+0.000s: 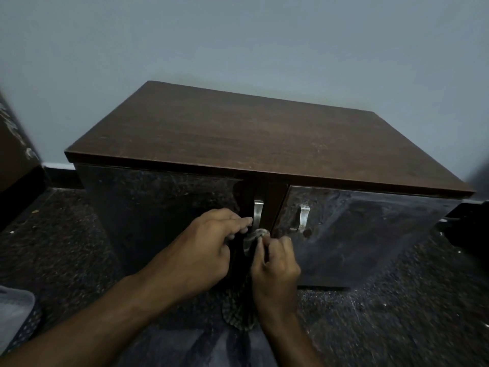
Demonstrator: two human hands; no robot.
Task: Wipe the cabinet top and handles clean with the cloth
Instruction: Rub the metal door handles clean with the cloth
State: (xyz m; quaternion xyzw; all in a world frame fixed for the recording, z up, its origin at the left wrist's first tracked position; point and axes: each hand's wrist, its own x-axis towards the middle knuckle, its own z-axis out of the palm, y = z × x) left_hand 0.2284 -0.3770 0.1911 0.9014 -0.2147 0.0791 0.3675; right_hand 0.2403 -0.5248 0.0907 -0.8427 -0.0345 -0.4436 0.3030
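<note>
Dark, patterned cloth (239, 311) hangs lengthwise down the cabinet (238, 139) front from the left door's steel handle (258, 211), its lower end fanned on the floor. The right hand (275, 266) pinches its bunched top; the left hand (209, 242), fingers curled, seems to grasp it too. Another handle (304, 217) stands just beside, upright.

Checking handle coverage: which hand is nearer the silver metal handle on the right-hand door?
Right. The right hand sits just below-left of the right-door silver metal handle; the left hand is farther left, at the other handle.
</note>
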